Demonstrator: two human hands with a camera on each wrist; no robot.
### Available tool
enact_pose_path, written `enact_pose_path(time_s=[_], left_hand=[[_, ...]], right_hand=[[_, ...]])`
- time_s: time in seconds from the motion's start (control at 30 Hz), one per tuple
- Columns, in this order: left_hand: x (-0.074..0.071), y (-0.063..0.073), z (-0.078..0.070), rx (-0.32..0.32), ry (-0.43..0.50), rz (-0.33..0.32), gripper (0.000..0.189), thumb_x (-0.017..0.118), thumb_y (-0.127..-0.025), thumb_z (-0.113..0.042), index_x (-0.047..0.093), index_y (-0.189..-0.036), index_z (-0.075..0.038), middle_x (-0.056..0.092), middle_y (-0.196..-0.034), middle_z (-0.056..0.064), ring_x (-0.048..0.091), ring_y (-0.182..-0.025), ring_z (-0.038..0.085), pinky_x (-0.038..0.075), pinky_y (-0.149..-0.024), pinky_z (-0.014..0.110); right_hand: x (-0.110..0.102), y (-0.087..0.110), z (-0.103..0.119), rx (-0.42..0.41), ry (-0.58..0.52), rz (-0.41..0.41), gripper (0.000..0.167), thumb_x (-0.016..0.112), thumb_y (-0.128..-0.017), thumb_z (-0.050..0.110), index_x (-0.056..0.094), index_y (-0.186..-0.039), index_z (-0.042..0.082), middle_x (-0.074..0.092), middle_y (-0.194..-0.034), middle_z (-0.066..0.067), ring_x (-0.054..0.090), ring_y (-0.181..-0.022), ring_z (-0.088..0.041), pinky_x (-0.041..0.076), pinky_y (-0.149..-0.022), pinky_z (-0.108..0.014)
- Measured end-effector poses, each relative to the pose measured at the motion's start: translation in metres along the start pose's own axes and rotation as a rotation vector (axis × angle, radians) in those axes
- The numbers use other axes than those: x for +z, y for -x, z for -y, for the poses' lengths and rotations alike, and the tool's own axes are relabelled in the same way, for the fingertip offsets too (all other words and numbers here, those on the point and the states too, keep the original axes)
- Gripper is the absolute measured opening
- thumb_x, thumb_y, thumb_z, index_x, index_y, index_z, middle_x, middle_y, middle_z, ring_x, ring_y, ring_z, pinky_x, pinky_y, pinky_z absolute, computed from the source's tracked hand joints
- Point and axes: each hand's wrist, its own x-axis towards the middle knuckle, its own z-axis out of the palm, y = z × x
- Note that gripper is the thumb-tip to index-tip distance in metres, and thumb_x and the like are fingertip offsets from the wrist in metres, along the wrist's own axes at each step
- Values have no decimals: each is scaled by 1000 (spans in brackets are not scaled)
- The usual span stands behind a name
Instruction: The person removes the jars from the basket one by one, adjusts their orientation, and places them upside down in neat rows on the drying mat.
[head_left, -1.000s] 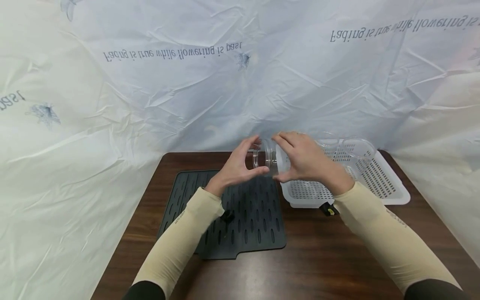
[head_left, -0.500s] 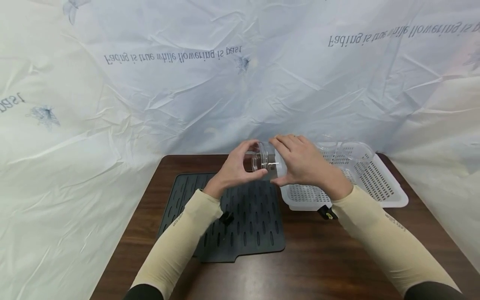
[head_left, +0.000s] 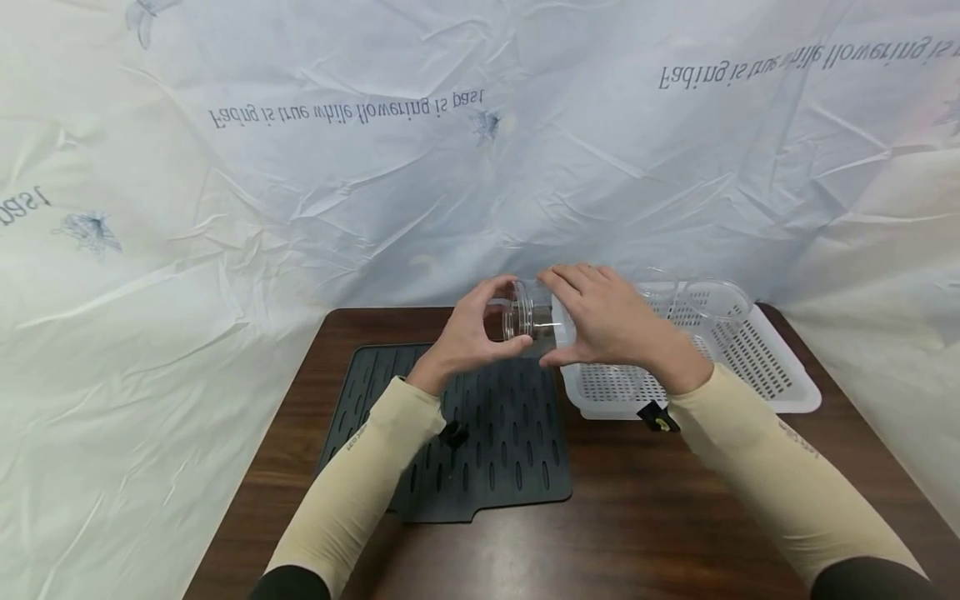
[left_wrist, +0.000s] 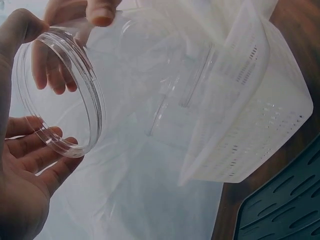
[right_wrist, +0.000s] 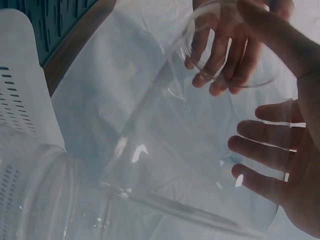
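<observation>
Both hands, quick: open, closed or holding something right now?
Left hand: holding the clear jar, fingers curled around its ringed end.
Right hand: holding the same jar, fingers around its other end.

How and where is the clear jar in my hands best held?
Probably by its ends. The clear jar lies on its side, ringed neck toward your left hand. Bring that hand's grip in from the left around the neck, whose ridges should resist slipping. Bring your right hand from the right, spread around the smooth, wider body.
</observation>
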Motion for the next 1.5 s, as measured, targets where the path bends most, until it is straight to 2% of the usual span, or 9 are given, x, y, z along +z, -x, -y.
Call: enact_pose_path(time_s=[0.17,0.4,0.57,0.77,0.9,1.07,1.2,1.37,1.5], left_hand=[[0,0,0,10,6,-5,78,76,-82,-23,38,-148,-9,48,-139,9,49,-126,21,48,-101,30],[-3,-1,0,27,16,-15,87,66,-82,-60,39,-147,-10,49,-138,9,49,-125,21,48,-102,33],[-6,0,2,18,17,-19,88,65,-81,-62,39,-147,-11,49,-137,8,50,-125,20,48,-102,33],[-6,0,2,25,30,-29,88,65,-80,-62,40,-147,-10,50,-137,9,50,-125,21,48,-102,34],[-8,1,1,28,33,-39,89,64,-80,-65,40,-146,-11,49,-138,9,50,-126,21,48,-102,34],[-10,3,0,33,47,-54,93,63,-79,-69,39,-147,-11,48,-139,11,50,-126,25,49,-102,39],[-10,5,0,35,70,-60,96,63,-78,-70,36,-149,-10,47,-140,14,51,-125,30,48,-102,43],[-11,6,0,30,84,-64,96,64,-78,-70,36,-149,-11,47,-140,14,51,-125,28,49,-102,40],[-13,5,0,37,90,-74,96,64,-78,-69,37,-148,-11,47,-139,13,51,-126,25,48,-103,36]], right_hand=[[-7,0,-4,14,-82,-11,116,77,-60,73,44,-142,-1,53,-135,-21,55,-117,-40,48,-95,-56],[-14,4,-17,107,-201,-13,115,81,-61,67,39,-147,4,48,-142,-20,50,-126,-39,45,-100,-56],[-15,8,-28,203,-378,-22,113,88,-62,54,36,-150,7,42,-147,-19,41,-134,-38,38,-106,-59],[-10,16,-42,270,-543,-130,104,93,-63,31,39,-148,7,49,-142,-17,45,-131,-35,37,-107,-57],[-4,22,-49,305,-659,-205,96,91,-65,15,42,-147,7,53,-137,-16,48,-126,-33,38,-109,-48],[5,31,-54,359,-914,-265,87,82,-72,0,39,-148,5,49,-139,-17,46,-129,-32,34,-114,-42],[14,39,-55,395,-1102,-309,78,73,-80,-6,36,-149,3,48,-139,-11,45,-131,-27,34,-115,-35],[24,47,-52,450,-1317,-364,69,65,-88,1,33,-149,0,50,-136,-1,46,-130,-20,37,-107,-18],[31,48,-49,451,-1502,-480,73,71,-89,14,32,-147,-4,51,-134,-7,44,-128,-23,40,-101,-19]])
